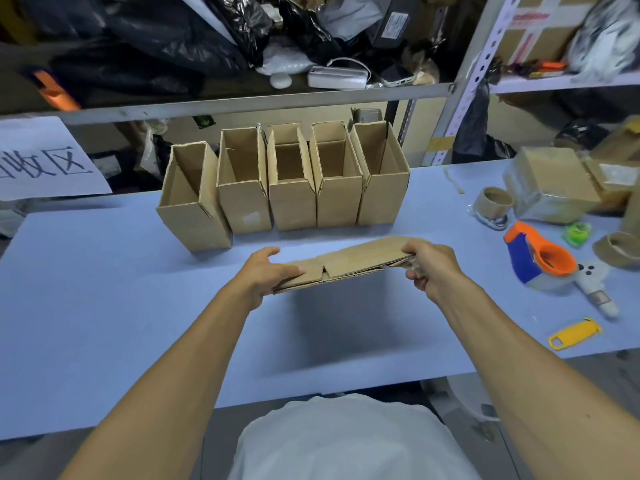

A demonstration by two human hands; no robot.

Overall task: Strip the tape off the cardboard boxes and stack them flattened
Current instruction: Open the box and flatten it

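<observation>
A flattened cardboard box [349,263] hangs above the middle of the blue table [104,306], held level between both hands. My left hand [265,277] grips its left end, thumb on top. My right hand [431,266] grips its right end, where a scrap of clear tape shows under the fingers. Behind it several open-topped cardboard boxes [292,188] stand upright in a row, the leftmost one [194,202] tilted.
At the right lie an orange and blue tape dispenser [540,259], a yellow box cutter [575,333], tape rolls [493,202] and taped boxes [550,185]. A metal shelf [242,102] with black bags runs behind the table. A paper sign [45,161] hangs at left.
</observation>
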